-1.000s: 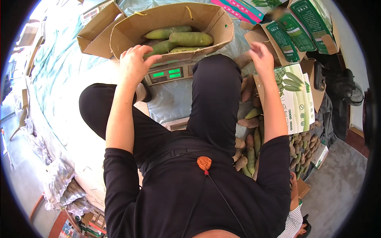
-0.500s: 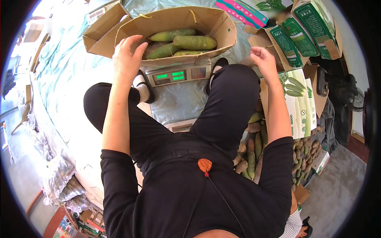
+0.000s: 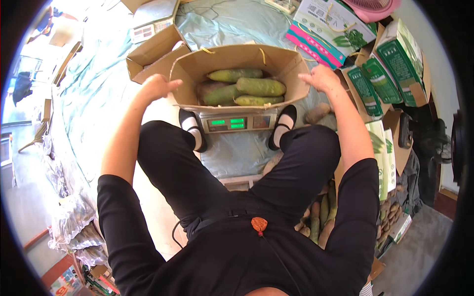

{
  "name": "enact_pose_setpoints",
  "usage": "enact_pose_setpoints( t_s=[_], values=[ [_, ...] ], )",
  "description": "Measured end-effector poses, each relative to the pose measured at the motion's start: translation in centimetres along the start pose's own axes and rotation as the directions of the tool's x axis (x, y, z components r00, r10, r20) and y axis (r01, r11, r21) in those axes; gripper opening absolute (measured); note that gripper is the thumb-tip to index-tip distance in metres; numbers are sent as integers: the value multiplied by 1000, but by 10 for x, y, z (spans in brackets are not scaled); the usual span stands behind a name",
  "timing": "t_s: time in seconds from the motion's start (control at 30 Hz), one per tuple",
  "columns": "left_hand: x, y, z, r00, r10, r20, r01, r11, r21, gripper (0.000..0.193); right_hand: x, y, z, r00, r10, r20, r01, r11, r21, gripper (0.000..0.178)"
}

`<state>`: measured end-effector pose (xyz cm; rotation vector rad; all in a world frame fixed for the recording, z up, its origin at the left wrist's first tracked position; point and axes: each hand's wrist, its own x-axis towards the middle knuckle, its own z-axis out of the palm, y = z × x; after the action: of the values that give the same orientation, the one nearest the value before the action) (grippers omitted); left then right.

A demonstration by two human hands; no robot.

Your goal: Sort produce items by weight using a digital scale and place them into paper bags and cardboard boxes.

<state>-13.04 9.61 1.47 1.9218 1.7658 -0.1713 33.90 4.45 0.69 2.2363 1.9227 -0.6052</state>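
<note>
An opened carton (image 3: 237,54) with yellow cord handles sits on a scale (image 3: 234,123) with lit green digits. Inside it lie several long green radishes (image 3: 260,87). My left hand (image 3: 157,88) is at the carton's left end, thumb over the rim and the other fingers curled outside. At the right end, my right hand (image 3: 318,79) grips the rim in the same way, its thumb pointing inward. Parts of the fingers are hidden behind the cardboard. My feet stand on either side of the scale.
A second open carton (image 3: 153,54) stands at the far left beside another scale (image 3: 153,27). Green-and-white boxes (image 3: 402,61) crowd the right, under a pink fan (image 3: 373,7). More radishes (image 3: 323,209) lie by my right leg, and plastic bags (image 3: 74,217) lie at the left.
My hands have moved from above the carton's near left side and from the right onto its two ends. The view has shifted, so the carton appears lower and further right.
</note>
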Motion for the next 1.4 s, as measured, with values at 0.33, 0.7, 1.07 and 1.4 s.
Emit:
enact_pose_setpoints(
  t_s=[0.33, 0.7, 1.07, 1.4],
  values=[
    [11, -12, 20, 991, -125, 53, 123, 992, 36, 31, 10, -14, 21, 984, 163, -71, -161, 986, 35, 41],
    [-5, -108, 29, 971, -159, -178, 121, 972, -203, 28, 11, -109, -34, 985, -54, -162, 54, 999, -4, 35],
    [-198, -261, 43, 795, -462, -393, 338, 876, -345, 41, -25, -319, 13, 870, -484, -97, 471, 872, -133, 26],
    [-425, -420, 144, 618, -755, -220, 750, 650, -124, 51, -164, -465, 139, 735, -649, 195, 649, 757, 76, 25]
  ],
)
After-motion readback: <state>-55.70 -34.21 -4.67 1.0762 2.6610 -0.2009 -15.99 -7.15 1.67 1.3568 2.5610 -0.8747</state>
